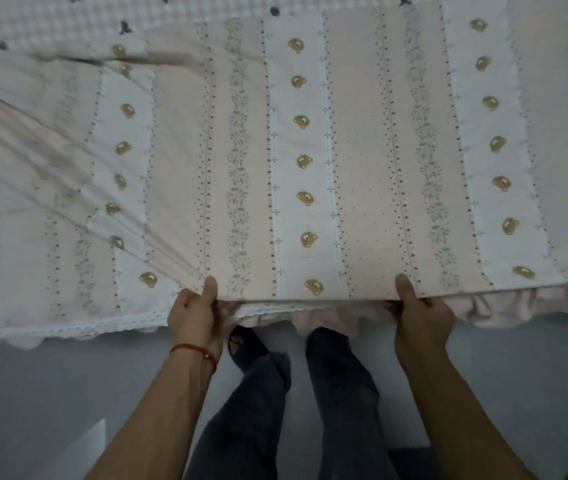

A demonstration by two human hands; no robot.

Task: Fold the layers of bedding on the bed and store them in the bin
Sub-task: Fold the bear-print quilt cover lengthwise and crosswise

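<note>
A grey floor (517, 375) fills the view from eight to four o'clock. Dark trouser legs (341, 393) stand at six o'clock. A red string bracelet (194, 349) sits toward seven o'clock.

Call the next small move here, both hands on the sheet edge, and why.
Probably lift the near edge and carry it toward the far side to make a fold. The left hand and right hand each pinch the near edge of the bear-print sheet, thumbs on top, and it lies mostly flat, with diagonal creases at its left. No bin is in view.

No legible text or labels
</note>
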